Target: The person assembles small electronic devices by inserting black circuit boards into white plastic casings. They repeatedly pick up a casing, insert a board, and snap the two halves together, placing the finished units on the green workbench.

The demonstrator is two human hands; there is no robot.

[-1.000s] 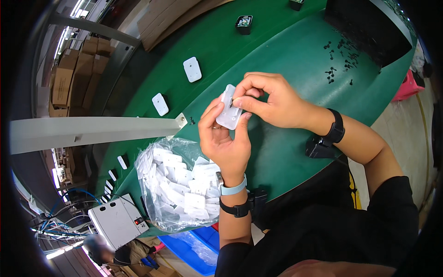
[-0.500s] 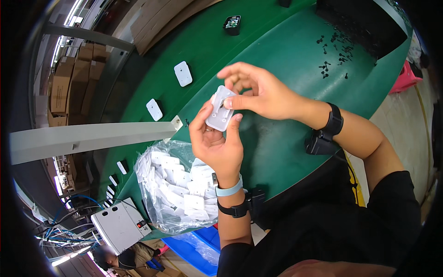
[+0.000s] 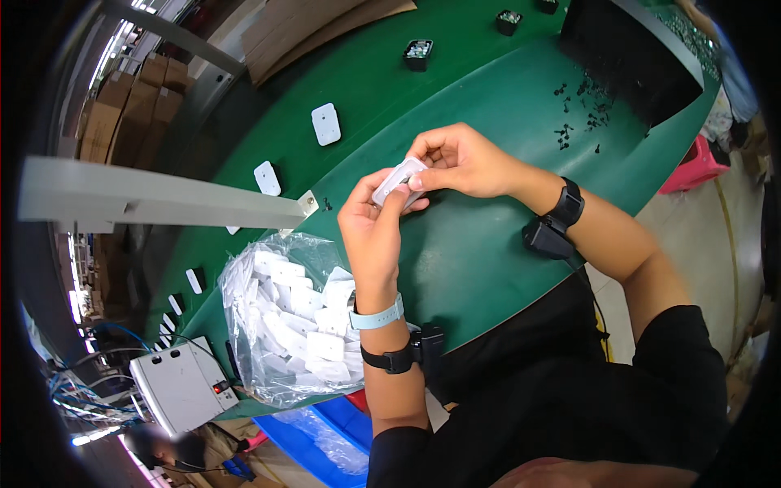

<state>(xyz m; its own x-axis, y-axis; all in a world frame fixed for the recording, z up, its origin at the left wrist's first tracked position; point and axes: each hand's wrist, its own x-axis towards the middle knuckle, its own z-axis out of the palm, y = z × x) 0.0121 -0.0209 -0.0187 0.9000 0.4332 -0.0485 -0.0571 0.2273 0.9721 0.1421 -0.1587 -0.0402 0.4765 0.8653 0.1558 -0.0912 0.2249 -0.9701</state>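
Over the desk [image 3: 464, 268], the left hand [image 3: 374, 224] grasps a white cover [image 3: 394, 180]; the right hand [image 3: 462, 167], fingers spread half a second ago, has closed at its edge, so both now hold it. A bag [image 3: 233, 313] of covers lies beside the left wrist, screws [image 3: 564, 130] lie rightward; a bar [image 3: 179, 195] parts bag from boxes [image 3: 326, 124].

Moderately bright, fairly even light covers the counter [image 3: 488, 260], leaving a pale sheen near its middle. Strip lights [image 3: 85, 439] glare at far left; the plastic bag [image 3: 238, 325] glints. Fisheye curvature and black vignetting mark the rim, where background detail softens.
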